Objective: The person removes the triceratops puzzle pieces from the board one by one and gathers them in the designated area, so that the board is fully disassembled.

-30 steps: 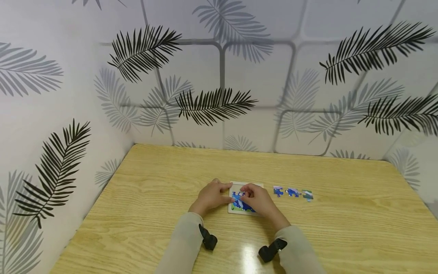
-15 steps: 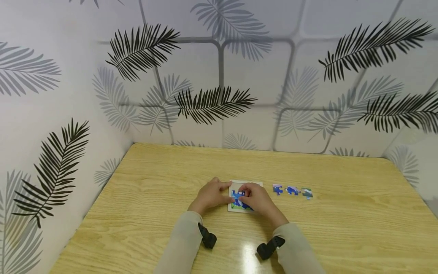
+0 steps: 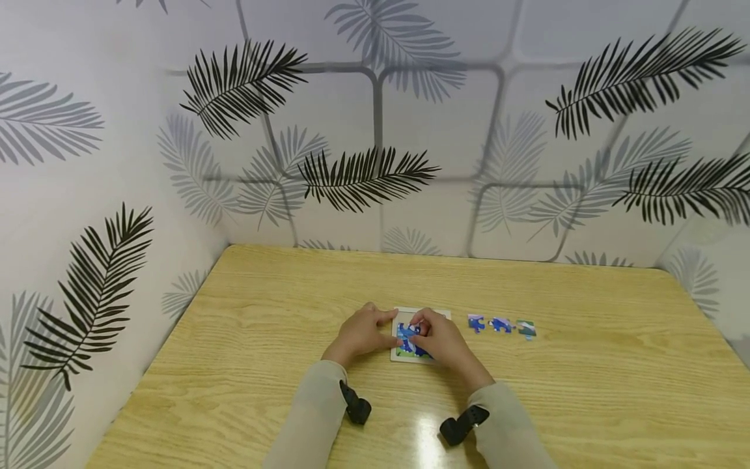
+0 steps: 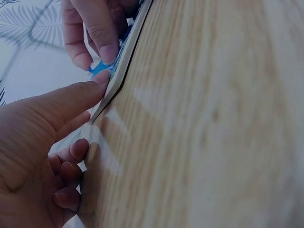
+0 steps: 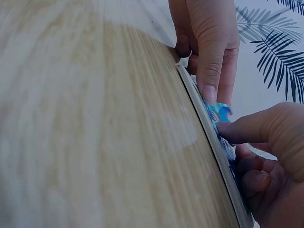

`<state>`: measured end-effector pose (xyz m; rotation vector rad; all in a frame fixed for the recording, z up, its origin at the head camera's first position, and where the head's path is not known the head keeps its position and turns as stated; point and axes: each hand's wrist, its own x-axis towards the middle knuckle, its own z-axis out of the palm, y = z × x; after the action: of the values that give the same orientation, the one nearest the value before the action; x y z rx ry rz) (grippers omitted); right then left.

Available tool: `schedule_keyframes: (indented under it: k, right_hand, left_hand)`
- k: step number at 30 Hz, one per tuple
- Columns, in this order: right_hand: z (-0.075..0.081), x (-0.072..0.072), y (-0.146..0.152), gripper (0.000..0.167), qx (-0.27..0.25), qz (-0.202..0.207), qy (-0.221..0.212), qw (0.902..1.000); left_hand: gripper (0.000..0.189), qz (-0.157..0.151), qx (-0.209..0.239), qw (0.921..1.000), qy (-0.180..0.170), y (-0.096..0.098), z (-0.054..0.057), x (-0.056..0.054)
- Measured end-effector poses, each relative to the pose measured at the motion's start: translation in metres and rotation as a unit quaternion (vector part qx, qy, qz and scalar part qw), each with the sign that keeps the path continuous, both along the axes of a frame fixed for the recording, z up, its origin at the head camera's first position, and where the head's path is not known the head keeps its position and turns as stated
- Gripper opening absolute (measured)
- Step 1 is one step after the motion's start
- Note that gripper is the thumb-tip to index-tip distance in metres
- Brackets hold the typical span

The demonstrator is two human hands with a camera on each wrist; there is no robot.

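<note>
A small jigsaw puzzle in a pale frame (image 3: 394, 357) lies on the table, showing a blue animal on green. My left hand (image 3: 360, 333) holds the frame's left side, its index fingertip by the upper left corner and its thumb reaching onto the picture. My right hand (image 3: 444, 340) covers the frame's right part and pinches a light blue puzzle piece (image 5: 223, 110) between thumb and fingers. In the right wrist view that piece sticks up at a tilt above the frame, close to the left thumb. The right fingers partly hide it in the head view.
To the right of the frame lie three loose puzzle pieces (image 3: 500, 324) in a row. The wooden table (image 3: 263, 306) ends at a wall (image 3: 428, 221) with a leaf pattern. A black wrist camera sits on each sleeve.
Both hands stay nearly in place around the frame. The right fingers and the light blue piece shift only slightly, and the head view moves a little.
</note>
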<state>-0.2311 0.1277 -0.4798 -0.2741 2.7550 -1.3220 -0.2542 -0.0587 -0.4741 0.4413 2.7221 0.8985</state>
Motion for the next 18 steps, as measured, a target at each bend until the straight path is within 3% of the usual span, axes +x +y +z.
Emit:
schedule_keyframes:
  k: [8, 18]
  right_hand:
    - [-0.0011, 0.0041, 0.0003, 0.014, -0.048, -0.036, -0.017, 0.9981]
    - [-0.0019, 0.0023, 0.0017, 0.009, -0.079, -0.043, -0.02, 0.9958]
  left_hand:
    - [0.068, -0.007, -0.003, 1.0, 0.005, 0.0004, 0.0009, 0.0029]
    - [0.066, -0.003, -0.006, 1.0, 0.005, 0.0001, 0.0018, 0.0016]
